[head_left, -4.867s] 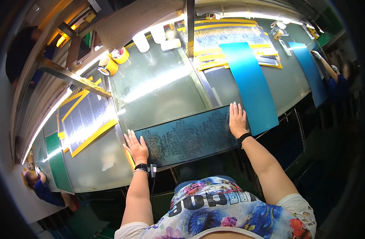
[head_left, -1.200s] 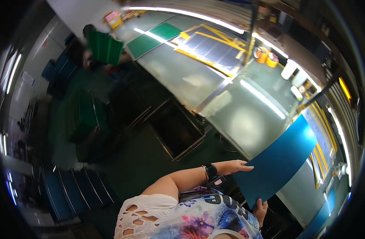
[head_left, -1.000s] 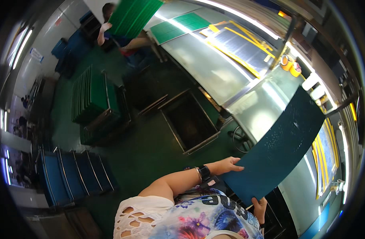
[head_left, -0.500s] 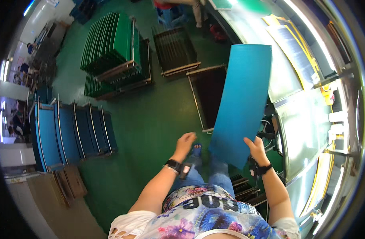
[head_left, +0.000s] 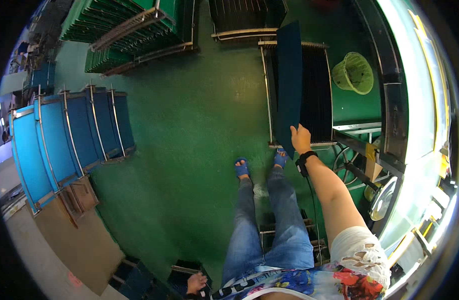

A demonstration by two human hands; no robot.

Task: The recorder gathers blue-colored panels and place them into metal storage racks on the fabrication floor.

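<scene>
My right hand (head_left: pixel 301 138) is closed on the near end of a long dark blue panel (head_left: pixel 289 85). Turned nearly on edge, the panel lies over the left part of a black slotted rack (head_left: pixel 317 100) with a metal frame. Whether its lower edge sits inside a slot, I cannot tell. Down by my left side, my left hand (head_left: pixel 196 283) hangs with loosely bent fingers apart and nothing in them. Below that hand is a small dark rack (head_left: pixel 182 272), and the hand seems apart from it.
At the left stands a rack of blue panels (head_left: pixel 59 140) with metal rods. Racks of green panels (head_left: pixel 134 45) and another dark rack (head_left: pixel 244 17) are farther off. A yellow-green basket (head_left: pixel 353 73) stands right of the slotted rack. A bright worktable (head_left: pixel 414 150) runs along the right.
My right hand has swung the panel from showing its broad face to nearly on edge over the rack. My left hand has dropped back to my side. The view has tilted down.
</scene>
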